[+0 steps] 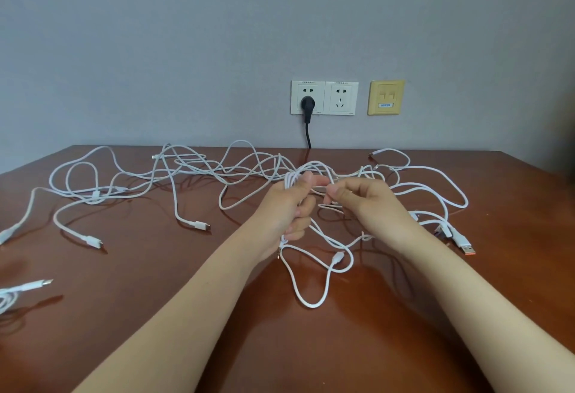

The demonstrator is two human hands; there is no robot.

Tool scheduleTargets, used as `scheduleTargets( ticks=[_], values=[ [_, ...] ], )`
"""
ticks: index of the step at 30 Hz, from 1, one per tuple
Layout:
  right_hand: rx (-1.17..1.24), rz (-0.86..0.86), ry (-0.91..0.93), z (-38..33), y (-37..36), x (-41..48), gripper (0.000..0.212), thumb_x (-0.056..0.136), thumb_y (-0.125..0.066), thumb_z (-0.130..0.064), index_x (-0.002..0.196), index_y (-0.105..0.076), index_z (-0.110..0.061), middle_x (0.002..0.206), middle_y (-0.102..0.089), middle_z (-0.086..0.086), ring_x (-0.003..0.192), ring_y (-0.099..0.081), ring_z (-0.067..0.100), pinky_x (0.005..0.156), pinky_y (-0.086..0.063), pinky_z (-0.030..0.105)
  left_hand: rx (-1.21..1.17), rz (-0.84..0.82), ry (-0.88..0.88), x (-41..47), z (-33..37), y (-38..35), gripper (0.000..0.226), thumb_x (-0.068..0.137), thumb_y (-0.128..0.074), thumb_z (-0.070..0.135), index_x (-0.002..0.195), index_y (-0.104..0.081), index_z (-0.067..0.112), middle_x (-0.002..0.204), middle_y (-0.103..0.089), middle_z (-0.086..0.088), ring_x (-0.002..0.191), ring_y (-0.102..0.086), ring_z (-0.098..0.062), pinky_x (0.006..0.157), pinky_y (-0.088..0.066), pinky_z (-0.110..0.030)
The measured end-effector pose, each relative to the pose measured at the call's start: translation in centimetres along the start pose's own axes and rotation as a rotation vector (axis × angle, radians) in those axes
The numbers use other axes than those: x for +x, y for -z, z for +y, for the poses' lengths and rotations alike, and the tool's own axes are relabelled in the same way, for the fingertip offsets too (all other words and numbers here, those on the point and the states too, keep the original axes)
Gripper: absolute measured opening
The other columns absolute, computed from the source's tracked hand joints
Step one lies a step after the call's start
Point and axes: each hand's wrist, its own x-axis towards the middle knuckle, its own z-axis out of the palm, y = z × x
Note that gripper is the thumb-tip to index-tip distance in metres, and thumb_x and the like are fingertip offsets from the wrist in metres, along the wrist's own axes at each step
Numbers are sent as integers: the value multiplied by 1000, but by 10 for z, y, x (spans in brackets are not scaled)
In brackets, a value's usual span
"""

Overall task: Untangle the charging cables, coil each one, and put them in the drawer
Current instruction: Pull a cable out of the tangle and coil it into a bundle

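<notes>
**White cables** (249, 168) lie tangled on the tabletop (155, 315), spread to both sides below the socket (323, 97). Directly below the socket, the left hand (287, 209) holds a bunch of cable loops (294, 176), its fingers (306, 206) curled closed round them; a free end hangs beneath the fist. Below and slightly right of the socket, the right hand (364, 199) pinches a single strand (322, 188) between thumb and forefinger, the other fingers bent. Connectors (199, 225) rest below and left of the socket; an orange-tipped plug (465, 246) lies below and right of it. A black plug (308, 104) sits in the socket; a yellow plate (385, 97) is just right of it.
</notes>
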Motion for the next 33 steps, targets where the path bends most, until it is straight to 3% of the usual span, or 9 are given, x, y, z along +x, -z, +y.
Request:
scheduleTargets(
  ticks=[4,8,10,15,19,23,26,29,33],
  values=[
    [-34,-53,-37,8,-1,2,28,94,-53,-19,69,-64,-12,30,-33,-12,30,-30,4,38,-24,10,3,26,-94,0,1,-5,32,101,-30,29,95,-60,19,41,-25,6,27,-18,-3,35,-12,-12],
    [-146,-160,-2,12,-9,0,25,91,-57,-21,71,-71,-17,52,-47,11,51,-38,9,54,-31,20,10,88,-120,3,0,-4,36,102,-29,27,87,-58,13,39,-26,6,26,-18,-4,34,-13,-10],
    [-175,-178,18,12,-12,-3,25,92,-56,-20,71,-70,-18,48,-41,1,47,-32,8,48,-28,17,31,157,-109,4,0,-5,37,102,-29,28,80,-53,11,38,-26,6,26,-18,-5,35,-13,-11],
    [-213,-130,67,12,-12,-2,24,93,-52,-22,76,-69,-20,50,-40,-2,45,-32,5,47,-28,16,213,365,-139,11,-5,3,43,102,-32,31,66,-48,14,32,-30,8,25,-23,-3,34,-20,-17],
    [-248,-128,77,14,-13,-2,24,95,-48,-21,77,-64,-24,54,-47,-3,50,-38,3,52,-32,16,363,455,-150,11,-10,6,43,101,-33,34,66,-48,14,48,-56,4,27,-43,-6,39,-37,-22],
    [-324,-148,71,16,-13,-2,24,95,-48,-22,74,-57,-26,50,-53,-22,56,-48,-6,58,-35,12,-62,387,-107,11,-7,6,41,102,-31,28,68,-41,9,49,-65,-2,45,-64,-12,49,-55,-21],
    [-378,-163,63,18,-13,-3,23,95,-48,-28,76,-58,-22,55,-53,-13,59,-47,1,64,-38,23,-348,374,-85,12,-4,8,41,103,-28,30,69,-40,10,42,-58,-1,44,-64,-13,48,-55,-22],
    [-461,-194,68,17,-12,-4,35,95,-46,-38,70,-53,-14,58,-48,-5,62,-46,12,66,-39,33,-545,349,-71,14,0,16,42,103,-25,33,66,-35,14,33,-33,7,25,-36,-5,33,-39,-13],
    [-596,-194,50,13,-10,-6,41,93,-45,-46,61,-46,-21,56,-46,-5,61,-44,10,61,-34,29,-547,320,-62,14,4,25,42,104,-24,31,66,-34,16,34,-28,7,24,-20,-3,26,-19,-11]
  ],
)
